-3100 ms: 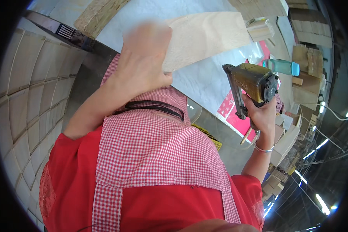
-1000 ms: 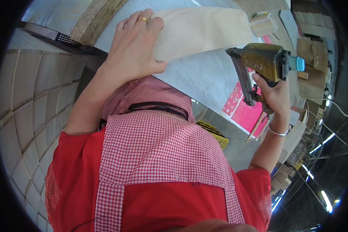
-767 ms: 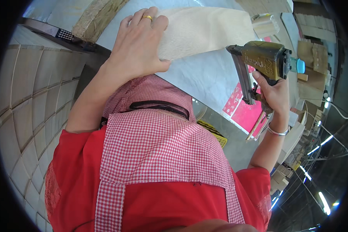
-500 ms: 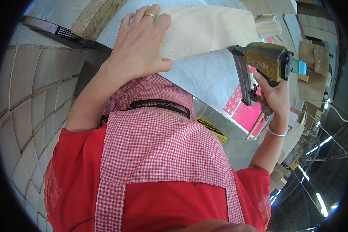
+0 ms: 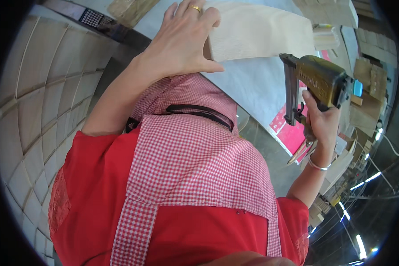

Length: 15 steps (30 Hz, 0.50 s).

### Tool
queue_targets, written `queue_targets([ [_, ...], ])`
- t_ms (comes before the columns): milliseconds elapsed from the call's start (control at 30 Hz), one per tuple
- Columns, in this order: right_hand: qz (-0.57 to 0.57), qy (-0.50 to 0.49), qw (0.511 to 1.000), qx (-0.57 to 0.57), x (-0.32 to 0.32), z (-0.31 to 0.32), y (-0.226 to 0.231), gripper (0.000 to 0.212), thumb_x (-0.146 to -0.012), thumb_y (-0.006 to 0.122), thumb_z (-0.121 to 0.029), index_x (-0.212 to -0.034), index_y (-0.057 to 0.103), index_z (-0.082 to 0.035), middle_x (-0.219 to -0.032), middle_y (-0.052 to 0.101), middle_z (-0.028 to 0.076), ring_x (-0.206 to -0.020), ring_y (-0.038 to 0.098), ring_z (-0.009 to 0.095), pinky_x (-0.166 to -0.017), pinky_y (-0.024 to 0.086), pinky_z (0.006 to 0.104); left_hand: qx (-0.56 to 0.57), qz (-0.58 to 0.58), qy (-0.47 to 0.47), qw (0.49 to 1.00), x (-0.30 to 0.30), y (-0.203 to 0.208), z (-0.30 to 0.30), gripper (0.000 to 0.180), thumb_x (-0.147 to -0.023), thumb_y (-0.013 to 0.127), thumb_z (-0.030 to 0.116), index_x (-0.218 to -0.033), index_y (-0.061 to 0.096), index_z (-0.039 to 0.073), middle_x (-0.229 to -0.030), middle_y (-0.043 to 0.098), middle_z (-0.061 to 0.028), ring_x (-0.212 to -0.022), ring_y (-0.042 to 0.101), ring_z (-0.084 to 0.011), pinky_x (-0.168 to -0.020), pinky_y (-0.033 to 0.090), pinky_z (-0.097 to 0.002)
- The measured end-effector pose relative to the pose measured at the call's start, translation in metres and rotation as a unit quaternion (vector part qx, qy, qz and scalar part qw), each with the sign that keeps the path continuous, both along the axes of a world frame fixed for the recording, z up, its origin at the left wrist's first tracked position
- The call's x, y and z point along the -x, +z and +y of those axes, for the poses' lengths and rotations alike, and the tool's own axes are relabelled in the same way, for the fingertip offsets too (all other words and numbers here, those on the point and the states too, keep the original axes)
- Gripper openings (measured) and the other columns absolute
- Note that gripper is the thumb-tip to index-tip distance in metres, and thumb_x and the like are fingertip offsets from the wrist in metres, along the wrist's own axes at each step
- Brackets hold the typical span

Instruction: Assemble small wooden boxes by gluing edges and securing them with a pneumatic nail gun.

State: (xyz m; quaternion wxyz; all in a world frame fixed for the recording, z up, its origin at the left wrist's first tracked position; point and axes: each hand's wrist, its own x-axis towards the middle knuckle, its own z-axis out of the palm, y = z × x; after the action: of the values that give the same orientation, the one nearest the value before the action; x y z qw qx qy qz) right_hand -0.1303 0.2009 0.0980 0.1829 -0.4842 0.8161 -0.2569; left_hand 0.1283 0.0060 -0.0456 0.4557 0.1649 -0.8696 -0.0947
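On the pale surface (image 5: 248,84) lies the wooden board (image 5: 261,33), the nose of the nail gun (image 5: 321,75) close to its near right corner, my left grip (image 5: 181,42) at its left end, thumb and fingers apart, seemingly to steady it, and my right grip (image 5: 322,119) clamped round the gun's handle, presumably to bear its weight.

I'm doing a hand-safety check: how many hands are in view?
2: the left hand, at the left end of the pale wooden board; the right hand, gripping the nail gun by its handle. I see no other hand.
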Motion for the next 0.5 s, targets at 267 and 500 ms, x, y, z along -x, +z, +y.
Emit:
queue_targets([
  [267,-0.058,0.054,0.995,-0.065,-0.056,-0.001,0.009,0.042,-0.079,0.082,-0.010,-0.113,0.062,0.003,-0.105,0.070,0.008,-0.091,0.064,0.016,-0.082,0.051,0.0290,-0.252,-0.123,-0.025,0.960,-0.016,0.037,0.015,0.064,-0.063,0.080,0.030,-0.109,0.044,0.002,-0.131,0.034,-0.0366,-0.122,0.037,-0.0527,-0.105,0.032,-0.0532],
  [500,-0.079,0.106,0.989,-0.066,-0.072,-0.009,0.008,0.039,-0.079,0.082,-0.010,-0.110,0.063,0.005,-0.103,0.071,0.010,-0.091,0.065,0.017,-0.083,0.051,0.0299,-0.223,-0.078,-0.020,0.971,-0.012,0.027,0.020,0.062,-0.061,0.077,0.027,-0.105,0.044,0.000,-0.129,0.035,-0.0378,-0.119,0.039,-0.0526,-0.104,0.033,-0.0537],
])
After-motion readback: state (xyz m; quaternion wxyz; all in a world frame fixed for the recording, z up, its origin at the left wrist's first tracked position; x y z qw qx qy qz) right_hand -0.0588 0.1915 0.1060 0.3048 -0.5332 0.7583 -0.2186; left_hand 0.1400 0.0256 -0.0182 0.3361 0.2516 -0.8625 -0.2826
